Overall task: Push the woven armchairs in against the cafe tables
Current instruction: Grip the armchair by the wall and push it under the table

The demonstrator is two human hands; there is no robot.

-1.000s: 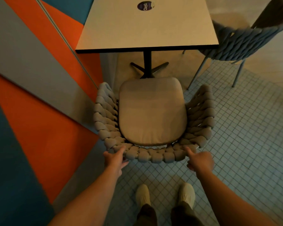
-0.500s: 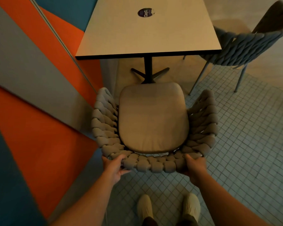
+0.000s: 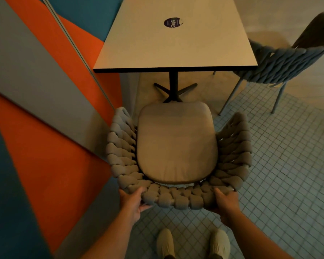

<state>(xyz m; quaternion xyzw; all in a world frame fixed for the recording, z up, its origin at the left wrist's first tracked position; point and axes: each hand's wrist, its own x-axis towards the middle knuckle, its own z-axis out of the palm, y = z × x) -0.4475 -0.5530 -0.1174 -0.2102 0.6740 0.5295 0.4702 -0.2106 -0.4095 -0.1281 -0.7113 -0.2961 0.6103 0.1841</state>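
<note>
Woven armchair [image 3: 178, 146]: chunky knotted grey rope wraps the back and arms in a U, smooth tan seat cushion [image 3: 177, 143] inside with rounded corners. It sits on the tiled floor [image 3: 288, 165] of small square pale mosaic tiles, facing the counter [image 3: 174, 40], front edge of the cushion just short of the counter's near edge, not tucked under. Counter is a square pale top with a thin dark edge band, a round dark sticker [image 3: 173, 22] on it, and a black post with splayed feet [image 3: 174, 88]. Second armchair [image 3: 288, 66] at the counter's right side: blue-grey weave, thin metal legs, slightly blurred. Wall [image 3: 45, 109] on the left has flat angular panels in orange, teal and grey.

Left hand [image 3: 132, 200] is wrapped over the back rim at its left corner, thumb on top. Right hand [image 3: 226, 201] is clamped on the right corner the same way; its fingers probably curl underneath, hidden. Both forearms reach forward, roughly parallel. Pale shoes [image 3: 193, 243] stand just behind the chair.
</note>
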